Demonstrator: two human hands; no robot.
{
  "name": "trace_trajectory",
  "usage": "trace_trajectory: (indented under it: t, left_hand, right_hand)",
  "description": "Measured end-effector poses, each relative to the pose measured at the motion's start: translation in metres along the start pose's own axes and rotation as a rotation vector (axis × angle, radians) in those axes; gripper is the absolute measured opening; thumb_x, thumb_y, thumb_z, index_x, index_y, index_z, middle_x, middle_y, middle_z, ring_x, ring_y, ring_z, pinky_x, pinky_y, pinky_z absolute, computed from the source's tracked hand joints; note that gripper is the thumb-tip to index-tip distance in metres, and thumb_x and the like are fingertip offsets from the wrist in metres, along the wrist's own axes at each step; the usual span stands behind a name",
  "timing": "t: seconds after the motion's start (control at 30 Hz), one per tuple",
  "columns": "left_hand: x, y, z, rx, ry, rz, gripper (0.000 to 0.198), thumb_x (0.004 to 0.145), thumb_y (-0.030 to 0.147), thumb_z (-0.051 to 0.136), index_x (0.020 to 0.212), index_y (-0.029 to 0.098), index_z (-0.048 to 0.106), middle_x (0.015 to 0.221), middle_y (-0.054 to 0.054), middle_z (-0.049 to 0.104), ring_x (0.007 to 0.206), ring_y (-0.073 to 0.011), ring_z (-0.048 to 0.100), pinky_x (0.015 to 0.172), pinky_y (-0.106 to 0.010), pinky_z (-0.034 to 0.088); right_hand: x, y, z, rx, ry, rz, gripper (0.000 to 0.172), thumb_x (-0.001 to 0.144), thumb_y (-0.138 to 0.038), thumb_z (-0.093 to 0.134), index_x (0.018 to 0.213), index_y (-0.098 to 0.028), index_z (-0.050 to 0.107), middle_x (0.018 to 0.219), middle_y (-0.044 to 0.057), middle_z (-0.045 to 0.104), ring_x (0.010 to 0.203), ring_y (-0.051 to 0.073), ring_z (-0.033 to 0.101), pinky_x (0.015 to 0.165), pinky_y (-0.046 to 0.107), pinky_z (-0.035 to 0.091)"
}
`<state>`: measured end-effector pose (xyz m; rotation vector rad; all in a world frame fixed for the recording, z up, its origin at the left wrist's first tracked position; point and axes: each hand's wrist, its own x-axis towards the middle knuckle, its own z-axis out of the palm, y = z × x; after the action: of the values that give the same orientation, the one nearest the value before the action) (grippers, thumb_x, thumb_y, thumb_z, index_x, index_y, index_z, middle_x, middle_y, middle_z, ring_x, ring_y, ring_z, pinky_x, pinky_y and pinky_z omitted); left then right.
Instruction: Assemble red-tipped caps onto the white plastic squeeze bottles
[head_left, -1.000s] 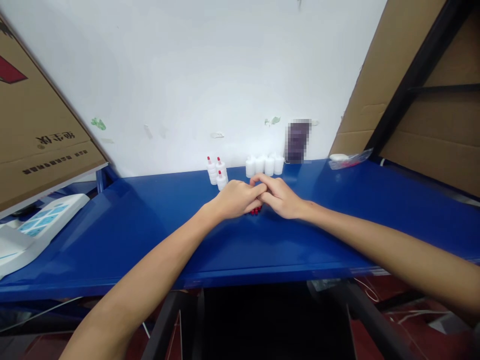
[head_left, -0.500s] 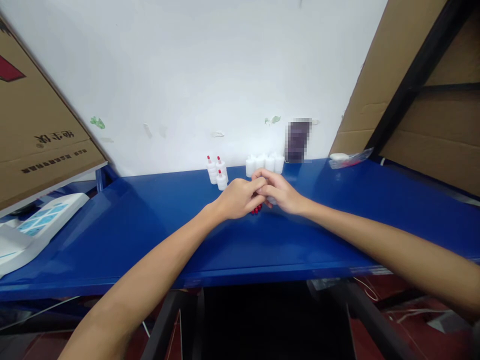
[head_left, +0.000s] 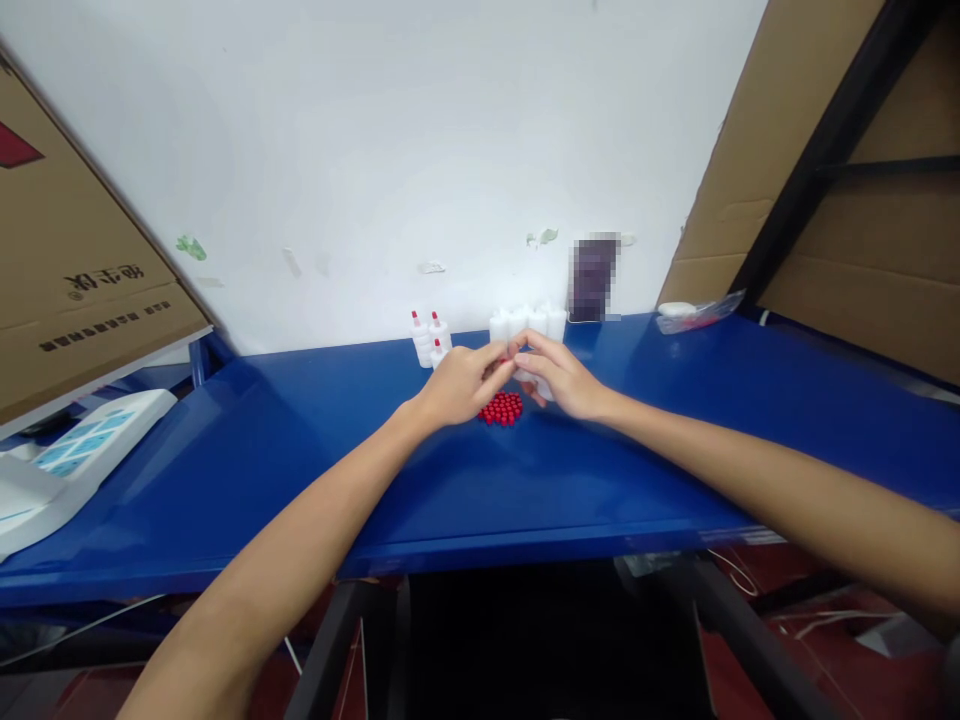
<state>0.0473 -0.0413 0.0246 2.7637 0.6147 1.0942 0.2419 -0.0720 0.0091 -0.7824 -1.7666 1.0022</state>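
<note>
My left hand [head_left: 455,383] and my right hand [head_left: 557,374] meet fingertip to fingertip above the blue table [head_left: 300,460], both pinched. A small white bottle [head_left: 541,387] shows below my right hand's fingers, held in that hand. My left hand's pinch touches the bottle's top; what it holds is too small to make out. A pile of several red caps [head_left: 502,408] lies on the table just below and between the hands.
Three white bottles with red caps [head_left: 428,338] stand behind my left hand. A row of uncapped white bottles [head_left: 528,321] stands at the wall. A white scale [head_left: 67,455] sits far left under a cardboard box [head_left: 75,260]. A plastic bag [head_left: 694,315] lies back right.
Both hands rose off the table and moved slightly back, uncovering the pile of red caps. The white bottle is now lifted in my right hand.
</note>
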Motion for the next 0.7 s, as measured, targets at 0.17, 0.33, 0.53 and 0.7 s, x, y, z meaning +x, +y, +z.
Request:
trace_trajectory:
  t: [0.17,0.33,0.53,0.7]
  left_hand:
    - [0.002,-0.036,-0.012,-0.064,0.313,-0.259,0.043,0.099,0.050,0.046,0.068,0.022,0.038,0.050,0.007,0.038,0.044,-0.0089,0.037,0.045,-0.024,0.028]
    - [-0.004,-0.068,-0.028,-0.132,0.388,-0.449,0.043,0.097,0.054,0.049,0.070,0.023,0.037,0.048,0.007,0.040,0.041,-0.0088,0.036,0.044,-0.024,0.028]
    - [-0.008,-0.076,-0.034,-0.160,0.452,-0.556,0.041,0.090,0.049,0.058,0.065,0.021,0.042,0.047,0.007,0.036,0.042,-0.0083,0.032,0.046,-0.024,0.023]
    - [-0.008,-0.078,-0.036,-0.114,0.410,-0.576,0.039,0.085,0.045,0.061,0.062,0.020,0.043,0.049,0.006,0.037,0.046,-0.0086,0.033,0.048,-0.024,0.023]
  right_hand:
    - [0.004,0.004,-0.013,-0.173,0.077,0.092,0.013,0.090,-0.029,0.049,0.101,-0.023,0.048,0.066,-0.006,0.054,0.050,0.012,0.050,0.050,0.027,0.038]
    - [0.007,0.009,-0.019,-0.546,0.072,0.077,0.015,0.075,-0.013,0.047,0.088,-0.022,0.046,0.074,0.000,0.053,0.067,0.018,0.050,0.065,0.033,0.039]
    - [0.007,0.016,-0.021,-0.789,0.032,-0.050,0.022,0.079,-0.010,0.049,0.097,-0.018,0.058,0.100,0.010,0.061,0.089,0.023,0.058,0.084,0.040,0.047]
    - [0.009,0.015,-0.022,-0.823,0.034,-0.086,0.022,0.090,-0.013,0.051,0.096,-0.019,0.072,0.109,0.011,0.070,0.102,0.026,0.065,0.095,0.044,0.049]
